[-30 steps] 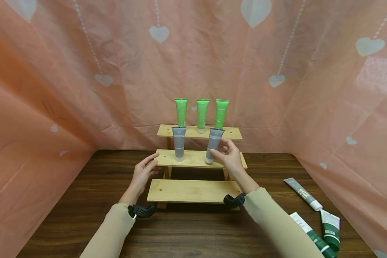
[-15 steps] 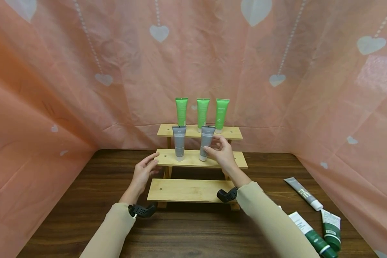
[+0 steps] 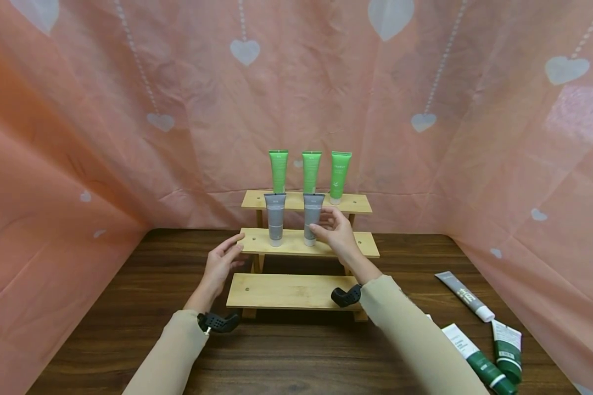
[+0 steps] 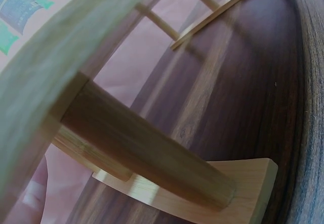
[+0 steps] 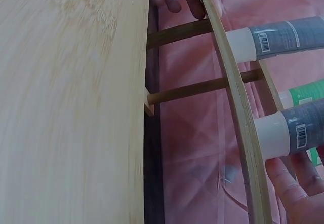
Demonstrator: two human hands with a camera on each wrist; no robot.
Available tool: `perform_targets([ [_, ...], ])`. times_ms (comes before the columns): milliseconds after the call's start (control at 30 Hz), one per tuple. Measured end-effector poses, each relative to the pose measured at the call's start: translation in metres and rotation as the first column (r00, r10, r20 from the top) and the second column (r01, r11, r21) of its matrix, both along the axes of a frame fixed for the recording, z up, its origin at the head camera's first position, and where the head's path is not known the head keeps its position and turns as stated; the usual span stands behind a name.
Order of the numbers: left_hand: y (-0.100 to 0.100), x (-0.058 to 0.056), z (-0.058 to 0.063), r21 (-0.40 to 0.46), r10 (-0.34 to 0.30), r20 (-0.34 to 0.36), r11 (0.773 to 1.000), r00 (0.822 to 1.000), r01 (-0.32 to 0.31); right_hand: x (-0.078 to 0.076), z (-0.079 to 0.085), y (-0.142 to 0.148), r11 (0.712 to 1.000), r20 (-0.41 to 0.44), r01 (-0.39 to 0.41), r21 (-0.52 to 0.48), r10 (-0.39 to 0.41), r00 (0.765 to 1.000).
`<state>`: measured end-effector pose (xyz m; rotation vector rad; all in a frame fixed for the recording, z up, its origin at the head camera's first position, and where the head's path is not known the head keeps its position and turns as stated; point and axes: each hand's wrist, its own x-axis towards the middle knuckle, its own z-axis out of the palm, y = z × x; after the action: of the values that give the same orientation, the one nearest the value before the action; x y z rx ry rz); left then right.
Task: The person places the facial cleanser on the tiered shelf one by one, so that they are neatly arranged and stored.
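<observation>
On the middle step of a three-step wooden display stand (image 3: 286, 291), my right hand (image 3: 343, 238) pinches a grey squeeze tube (image 3: 313, 211) by its right side. The tube stands upright on its white cap (image 5: 272, 135), which meets the board in the right wrist view. To its left, a matching grey tube (image 3: 275, 216) stands apart from it. My left hand (image 3: 219, 266) grips the left end of that middle step, thumb at the front edge. Fingers of the left hand show by the board's end in the right wrist view. Three green tubes (image 3: 311, 170) stand along the top step.
Lying on the dark wood table (image 3: 104, 329) at the right are a grey tube (image 3: 465, 297), a white-and-green tube (image 3: 479, 359) and another green-and-white tube (image 3: 507, 351). A pink curtain (image 3: 188, 137) with hearts hangs behind and at both sides.
My right hand has shifted the grey tube leftward along the middle step, closer to the other grey tube, and its tilt has straightened. My left hand has stayed on the stand.
</observation>
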<state>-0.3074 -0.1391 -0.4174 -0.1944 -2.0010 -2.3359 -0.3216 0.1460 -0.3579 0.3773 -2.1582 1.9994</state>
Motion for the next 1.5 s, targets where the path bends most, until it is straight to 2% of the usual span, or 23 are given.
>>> perform_targets([
  [100,0.001,0.004,0.006,-0.009,-0.005,-0.004,1.000,1.000,0.005,0.000,0.000,0.003,1.000,0.003,-0.009,-0.016,0.009,1.000],
  [233,0.000,0.003,0.008,-0.011,0.002,-0.004,1.000,1.000,-0.002,0.000,0.000,0.009,0.996,0.013,-0.036,-0.079,0.037,0.999],
  [333,-0.001,0.002,0.006,-0.008,0.007,0.003,1.000,1.000,-0.007,0.004,-0.002,0.015,0.990,0.012,-0.044,-0.135,0.046,0.999],
  [467,-0.005,-0.006,-0.004,0.005,0.010,0.006,1.000,1.000,-0.010,0.012,-0.004,0.027,0.978,0.001,-0.050,-0.202,0.051,0.999],
  [600,-0.010,-0.013,-0.012,0.003,0.020,0.000,1.000,1.000,-0.020,0.020,-0.005,0.040,0.972,0.002,-0.047,-0.231,0.049,0.999],
  [800,-0.012,-0.013,-0.012,0.001,0.033,-0.007,0.999,0.999,-0.033,0.028,-0.008,0.060,0.966,0.011,-0.038,-0.254,0.043,0.999],
  [1067,-0.013,-0.012,-0.016,0.008,0.025,-0.015,1.000,1.000,-0.025,0.037,-0.012,0.082,0.942,0.022,-0.091,-0.323,0.104,0.994],
  [1300,-0.011,-0.012,-0.016,0.009,0.032,-0.011,0.999,0.999,-0.032,0.042,-0.014,0.109,0.914,-0.004,-0.154,-0.376,0.164,0.986],
  [1500,-0.013,-0.010,-0.015,0.002,0.030,-0.017,1.000,0.999,-0.029,0.050,-0.022,0.131,0.920,0.009,-0.144,-0.365,0.158,0.987],
])
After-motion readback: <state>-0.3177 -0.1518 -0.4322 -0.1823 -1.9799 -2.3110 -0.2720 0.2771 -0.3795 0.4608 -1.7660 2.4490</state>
